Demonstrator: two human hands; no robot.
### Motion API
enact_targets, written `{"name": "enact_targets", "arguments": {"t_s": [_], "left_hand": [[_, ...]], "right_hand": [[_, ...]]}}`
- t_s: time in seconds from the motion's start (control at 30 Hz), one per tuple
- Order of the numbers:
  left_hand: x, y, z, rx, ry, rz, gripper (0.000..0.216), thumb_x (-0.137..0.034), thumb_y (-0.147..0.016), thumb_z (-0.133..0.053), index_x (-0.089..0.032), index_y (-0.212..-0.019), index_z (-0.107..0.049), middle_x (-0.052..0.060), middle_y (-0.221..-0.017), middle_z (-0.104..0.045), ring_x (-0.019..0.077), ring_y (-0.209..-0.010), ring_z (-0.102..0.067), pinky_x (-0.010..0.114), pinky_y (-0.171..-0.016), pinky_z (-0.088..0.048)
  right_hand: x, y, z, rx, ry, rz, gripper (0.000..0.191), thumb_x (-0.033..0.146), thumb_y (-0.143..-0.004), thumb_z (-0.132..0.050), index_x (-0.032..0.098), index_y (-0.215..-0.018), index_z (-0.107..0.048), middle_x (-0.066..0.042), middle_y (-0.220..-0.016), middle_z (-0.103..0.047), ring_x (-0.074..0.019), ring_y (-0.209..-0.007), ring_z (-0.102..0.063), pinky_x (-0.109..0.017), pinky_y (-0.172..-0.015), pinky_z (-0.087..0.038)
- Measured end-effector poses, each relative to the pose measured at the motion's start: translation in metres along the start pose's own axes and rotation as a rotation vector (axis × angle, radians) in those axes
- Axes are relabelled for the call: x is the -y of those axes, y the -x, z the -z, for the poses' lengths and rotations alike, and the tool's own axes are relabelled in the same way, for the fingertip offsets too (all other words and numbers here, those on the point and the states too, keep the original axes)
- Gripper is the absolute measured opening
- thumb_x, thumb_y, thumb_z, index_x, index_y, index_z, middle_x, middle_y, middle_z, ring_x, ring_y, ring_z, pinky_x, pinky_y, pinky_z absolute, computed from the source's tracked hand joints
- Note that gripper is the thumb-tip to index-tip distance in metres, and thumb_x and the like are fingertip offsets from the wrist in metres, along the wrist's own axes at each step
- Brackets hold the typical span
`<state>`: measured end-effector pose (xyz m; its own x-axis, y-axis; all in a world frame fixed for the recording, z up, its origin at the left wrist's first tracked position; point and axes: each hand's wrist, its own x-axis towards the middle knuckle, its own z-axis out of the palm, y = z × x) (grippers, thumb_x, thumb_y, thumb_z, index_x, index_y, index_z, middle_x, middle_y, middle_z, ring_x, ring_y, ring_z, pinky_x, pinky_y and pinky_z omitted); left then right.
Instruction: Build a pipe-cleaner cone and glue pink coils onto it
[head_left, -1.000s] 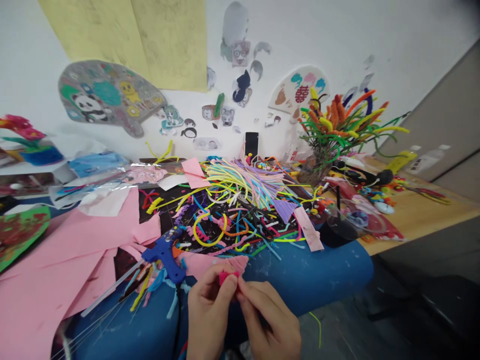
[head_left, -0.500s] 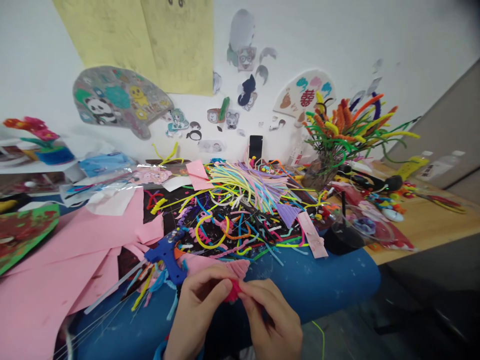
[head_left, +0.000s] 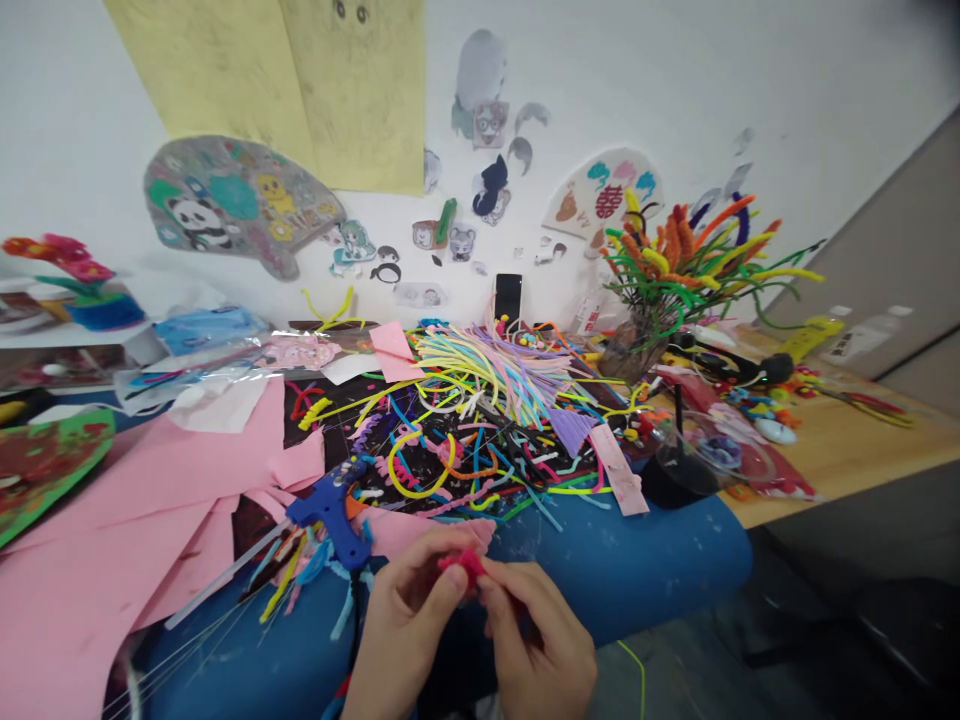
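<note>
Between my two hands is a small, fuzzy, red-pink pipe cleaner piece (head_left: 466, 564), partly covered by fingertips, so its full shape cannot be made out. My left hand (head_left: 415, 610) pinches it from the left with thumb and fingers. From the right, my right hand (head_left: 536, 630) grips its edge between thumb and forefinger. Both hands are held over the front edge of the blue table mat (head_left: 600, 560). Just beyond my left hand lies a blue hot glue gun (head_left: 337, 515), and a pink sheet (head_left: 409, 530) rests behind the fingers.
Loose pipe cleaners (head_left: 495, 375) cover the table's middle. Pink sheets (head_left: 172, 500) spread on the left beside a green-edged board (head_left: 56, 465). At the right stand a dark cup (head_left: 679, 475) and a vase of pipe cleaner stems (head_left: 637, 340). A phone (head_left: 508, 297) leans on the wall.
The red-pink piece has been turned and raised slightly, and more of it shows above the left thumb. Both hands stay closed on it. The view has shifted a little.
</note>
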<state>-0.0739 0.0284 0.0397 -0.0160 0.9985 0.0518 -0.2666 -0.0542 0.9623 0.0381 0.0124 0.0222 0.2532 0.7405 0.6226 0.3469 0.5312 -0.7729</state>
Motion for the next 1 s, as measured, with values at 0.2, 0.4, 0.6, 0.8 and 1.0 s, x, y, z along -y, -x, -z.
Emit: {"name": "enact_targets", "arguments": {"t_s": [0.2,0.4,0.6,0.8,1.0], "left_hand": [[0.010,0.003,-0.007,-0.059,0.065,0.066,0.018,-0.034,-0.077,-0.075,-0.018,-0.069,-0.073,0.002,-0.070,-0.066,0.0151,-0.070,-0.059,0.021,-0.067,-0.051],[0.010,0.001,-0.005,-0.096,0.089,0.138,0.026,-0.038,-0.075,-0.076,-0.015,-0.065,-0.069,0.000,-0.062,-0.062,0.0124,-0.060,-0.054,0.020,-0.059,-0.047],[0.005,0.003,0.002,0.044,-0.053,0.120,0.029,-0.041,-0.078,-0.073,-0.015,-0.068,-0.069,0.001,-0.064,-0.062,0.0144,-0.063,-0.056,0.023,-0.062,-0.047],[0.002,0.002,0.012,0.087,-0.170,0.068,0.036,-0.048,-0.082,-0.066,-0.015,-0.067,-0.064,-0.001,-0.058,-0.055,0.0128,-0.058,-0.051,0.022,-0.057,-0.043],[-0.013,0.000,0.018,0.239,-0.272,0.027,0.036,-0.047,-0.087,-0.060,-0.016,-0.069,-0.062,-0.002,-0.061,-0.053,0.0124,-0.059,-0.050,0.022,-0.059,-0.041]], "right_hand": [[-0.005,0.005,-0.001,-0.064,-0.010,-0.032,0.013,0.012,-0.083,-0.068,0.022,-0.090,-0.071,0.001,-0.073,-0.072,-0.0124,-0.060,-0.067,-0.018,-0.058,-0.056],[-0.006,0.003,0.003,0.008,0.008,0.006,0.011,0.011,-0.084,-0.066,0.021,-0.083,-0.068,0.001,-0.068,-0.069,-0.0114,-0.056,-0.064,-0.018,-0.053,-0.051],[-0.008,-0.001,0.011,0.143,-0.069,0.028,0.016,0.007,-0.088,-0.056,0.021,-0.086,-0.064,0.001,-0.072,-0.067,-0.0110,-0.064,-0.064,-0.018,-0.061,-0.051],[-0.010,-0.011,0.027,0.379,-0.049,0.121,0.019,0.006,-0.087,-0.059,0.022,-0.096,-0.063,0.000,-0.080,-0.069,-0.0118,-0.070,-0.064,-0.018,-0.064,-0.050],[-0.003,-0.025,0.039,0.495,-0.058,0.176,0.020,0.005,-0.092,-0.049,0.019,-0.098,-0.063,-0.003,-0.083,-0.066,-0.0134,-0.078,-0.062,-0.021,-0.069,-0.051]]}}
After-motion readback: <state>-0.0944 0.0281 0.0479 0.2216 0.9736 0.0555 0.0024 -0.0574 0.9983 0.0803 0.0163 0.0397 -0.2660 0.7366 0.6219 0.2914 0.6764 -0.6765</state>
